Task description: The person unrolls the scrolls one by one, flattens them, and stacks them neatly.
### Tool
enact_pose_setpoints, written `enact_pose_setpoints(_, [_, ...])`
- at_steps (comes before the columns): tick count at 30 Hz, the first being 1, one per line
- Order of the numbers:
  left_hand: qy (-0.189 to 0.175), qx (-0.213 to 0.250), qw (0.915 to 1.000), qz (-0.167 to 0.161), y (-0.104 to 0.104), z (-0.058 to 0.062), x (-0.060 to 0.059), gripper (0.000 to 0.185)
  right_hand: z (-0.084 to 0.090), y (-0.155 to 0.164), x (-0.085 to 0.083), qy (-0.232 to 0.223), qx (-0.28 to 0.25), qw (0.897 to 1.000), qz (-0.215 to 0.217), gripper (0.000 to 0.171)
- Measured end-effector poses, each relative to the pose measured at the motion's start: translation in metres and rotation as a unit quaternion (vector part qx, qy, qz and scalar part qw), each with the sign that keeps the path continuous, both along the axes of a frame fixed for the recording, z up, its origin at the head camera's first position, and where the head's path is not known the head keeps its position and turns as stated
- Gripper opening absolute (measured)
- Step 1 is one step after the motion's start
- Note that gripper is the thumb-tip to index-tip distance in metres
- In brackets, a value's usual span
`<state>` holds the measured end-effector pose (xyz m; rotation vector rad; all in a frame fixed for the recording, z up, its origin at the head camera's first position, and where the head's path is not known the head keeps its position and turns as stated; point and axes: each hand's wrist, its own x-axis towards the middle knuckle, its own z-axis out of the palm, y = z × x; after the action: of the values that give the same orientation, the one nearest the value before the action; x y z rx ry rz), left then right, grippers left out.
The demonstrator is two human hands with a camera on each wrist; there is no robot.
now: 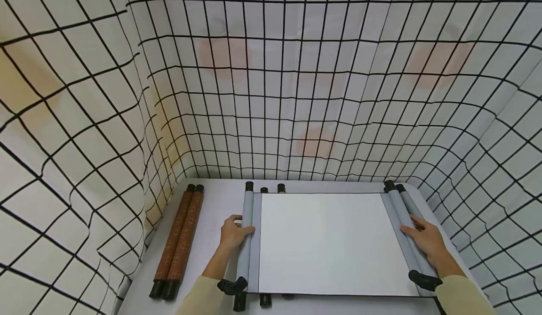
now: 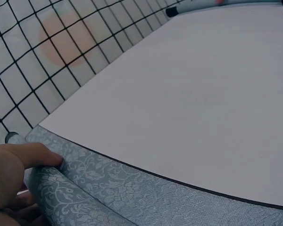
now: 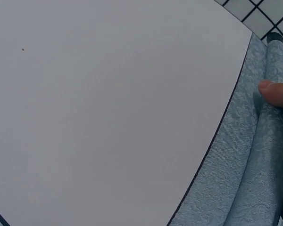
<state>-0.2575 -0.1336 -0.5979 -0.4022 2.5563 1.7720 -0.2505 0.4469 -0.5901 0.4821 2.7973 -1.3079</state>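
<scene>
**Desk:** Scroll (image 1: 322,242) lies unrolled and flat on the white table (image 1: 216,197), its blank panel facing up and a grey brocade roller at each end. What are your hands doing?

**Field:** Your left hand (image 1: 234,234) grips the left roller (image 1: 247,230), thumb over the top, fingers (image 2: 35,154) curled against the patterned cloth. Your right hand (image 1: 427,242) rests on the right roller (image 1: 404,221), fingers (image 3: 276,92) fairly straight and pressing down rather than wrapped round it.

**Desk:** How do you handle it well from here?

**Field:** Keep both rollers parallel, pressure even, and the sheet taut so the black-edged border stays square. A brown scroll pair (image 1: 179,239) lies well apart by the grid-patterned curtain (image 1: 84,117); steer clear of it.
</scene>
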Motion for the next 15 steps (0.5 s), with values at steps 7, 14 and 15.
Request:
enact_pose_setpoints(7, [-0.007, -0.020, 0.9996, 0.020, 0.004, -0.013, -0.010, 0.059, -0.027, 0.001, -0.018, 0.039, 0.101, 0.994, -0.007, 0.069])
enact_pose_setpoints(14, [-0.037, -0.010, 0.9981, 0.047, 0.016, -0.022, -0.019, 0.056, -0.034, -0.008, -0.023, 0.043, 0.159, 0.986, -0.003, 0.059])
enact_pose_setpoints(15, [-0.039, -0.009, 0.9979, 0.050, 0.018, -0.022, -0.021, 0.055, -0.033, -0.009, -0.024, 0.038, 0.166, 0.985, -0.001, 0.059])
